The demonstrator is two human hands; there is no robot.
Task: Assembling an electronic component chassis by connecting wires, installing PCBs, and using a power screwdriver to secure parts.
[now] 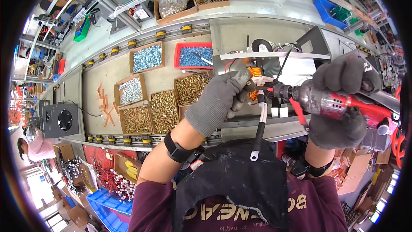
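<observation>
My left hand (223, 96), in a grey glove, is closed with its fingertips pinched on a small dark piece beside an orange-wound coil (256, 77). I cannot make out what that piece is. My right hand (337, 131), gloved too, grips a red and grey power driver (324, 99), and dark gloved fingers lie over the tool's top. The driver points left, its tip close to my left fingertips. Below the coil hangs a thick cable (262, 114), white then black, with a metal lug at its lower end. Coil and cable are at an open metal housing (274, 55).
Left of the housing are cardboard boxes of brass-coloured fasteners (164, 111), a box of silvery screws (147, 57) and a red tray (177, 56) of bluish screws. Copper-coloured strips (103, 101) and a black fan unit (61, 119) lie further left. Yellow-black rollers (131, 43) line the bench.
</observation>
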